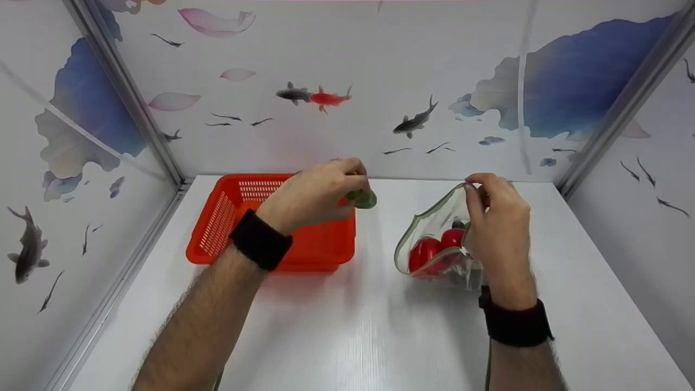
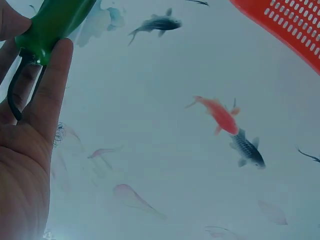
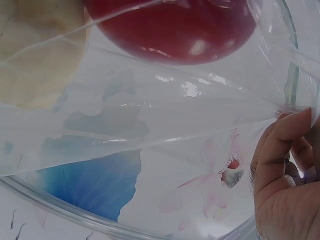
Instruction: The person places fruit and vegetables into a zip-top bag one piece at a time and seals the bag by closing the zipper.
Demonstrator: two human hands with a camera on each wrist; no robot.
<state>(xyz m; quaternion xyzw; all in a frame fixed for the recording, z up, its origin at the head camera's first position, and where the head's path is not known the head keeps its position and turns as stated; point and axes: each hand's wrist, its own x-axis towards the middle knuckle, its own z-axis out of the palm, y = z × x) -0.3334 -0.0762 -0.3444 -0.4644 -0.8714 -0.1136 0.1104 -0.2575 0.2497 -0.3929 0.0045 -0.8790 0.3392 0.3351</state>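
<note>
In the head view my left hand (image 1: pixel 320 190) is raised over the right part of the red plastic basket (image 1: pixel 347 255). Its fingers pinch a glossy green pepper (image 2: pixel 55 25), and dark, curved stem-like strands hang from the pepper's end in the left wrist view. My right hand (image 1: pixel 502 228) pinches the olive-trimmed rim of a clear bag (image 1: pixel 440 214), lifting one side so the mouth gapes. Inside the bag are shiny red, rounded things (image 1: pixel 425 254) with something dark by them. A pale yellowish lump (image 3: pixel 40 55) also shows through the plastic in the right wrist view.
The basket, with perforated walls, stands left on a white table (image 1: pixel 358 336), the bag to its right. Printed walls with fish and petals (image 1: pixel 347 65) enclose the table at back and sides. My left forearm crosses the basket's front, hiding part of its inside.
</note>
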